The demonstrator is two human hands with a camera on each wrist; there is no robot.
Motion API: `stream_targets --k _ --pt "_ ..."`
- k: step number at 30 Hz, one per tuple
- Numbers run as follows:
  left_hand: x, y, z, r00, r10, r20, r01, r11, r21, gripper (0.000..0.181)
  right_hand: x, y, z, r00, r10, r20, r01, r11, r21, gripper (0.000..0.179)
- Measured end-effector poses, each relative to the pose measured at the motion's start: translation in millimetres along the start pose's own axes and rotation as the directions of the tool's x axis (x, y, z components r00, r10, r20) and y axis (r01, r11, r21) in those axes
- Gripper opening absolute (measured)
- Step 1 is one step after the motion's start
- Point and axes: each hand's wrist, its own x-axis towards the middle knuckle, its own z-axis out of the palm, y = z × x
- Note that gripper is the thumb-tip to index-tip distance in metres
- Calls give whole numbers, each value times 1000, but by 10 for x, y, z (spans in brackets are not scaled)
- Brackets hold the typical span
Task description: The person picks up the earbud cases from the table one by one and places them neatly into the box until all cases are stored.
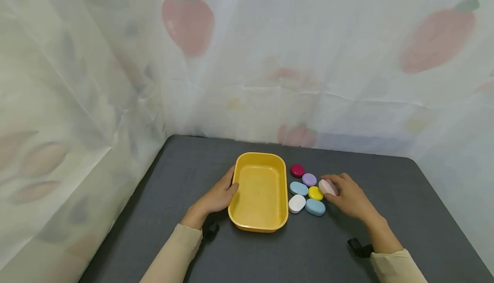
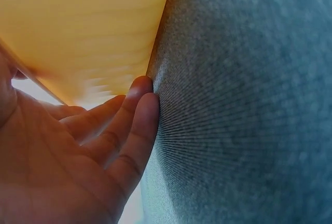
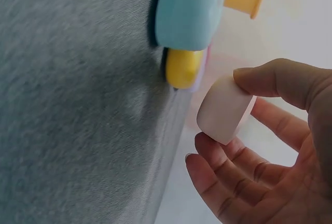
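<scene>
My left hand [image 1: 220, 194] grips the long left side of a yellow rectangular tray [image 1: 233, 219], its thumb over the rim. In the left wrist view, the fingers [image 2: 139, 125] lie along the tray's outer wall [image 2: 88, 32], close to the table. My right hand [image 1: 352, 197] pinches a smooth pale pink oval soap bar [image 3: 224, 109] between thumb and fingertips, raised off the table. Just left of it lie a yellow round soap [image 1: 315, 193], a blue oval soap [image 1: 315, 207] and a lilac round soap [image 1: 309, 179].
Close to the tray's right side are a crimson round soap [image 1: 297, 170], another blue oval soap [image 1: 299, 188] and a white oval soap [image 1: 297, 204]. The dark grey table [image 1: 386, 180] meets a fruit-patterned curtain [image 1: 247, 60] at the back and left.
</scene>
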Motion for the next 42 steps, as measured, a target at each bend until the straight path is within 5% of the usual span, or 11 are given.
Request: stream_targets --k 42 --pt "-20 -96 -44 999 -37 -12 37 999 5 67 155 -483 9 988 -153 -8 153 985 79 49"
